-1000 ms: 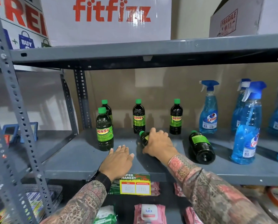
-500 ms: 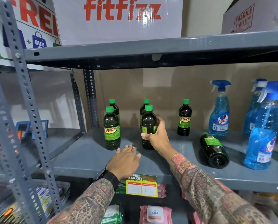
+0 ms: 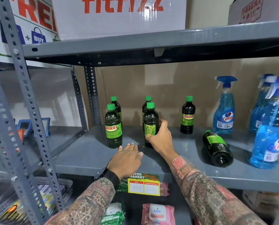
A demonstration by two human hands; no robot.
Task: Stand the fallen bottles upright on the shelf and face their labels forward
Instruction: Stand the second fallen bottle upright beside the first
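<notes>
Right hand (image 3: 161, 140) grips an upright bottle (image 3: 151, 125) on the shelf (image 3: 90, 153); left hand (image 3: 125, 158) rests flat, fingers (image 3: 132, 147) open; another bottle (image 3: 217, 147) lies fallen.

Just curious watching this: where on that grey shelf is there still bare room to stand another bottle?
Bare patches: between the held bottle and the fallen bottle, and the shelf left of the front Sunny bottle. Crowded on the right, among the spray bottles.

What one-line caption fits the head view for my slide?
Right hand grips an upright green-capped bottle while the last fallen bottle lies on the shelf.
</notes>
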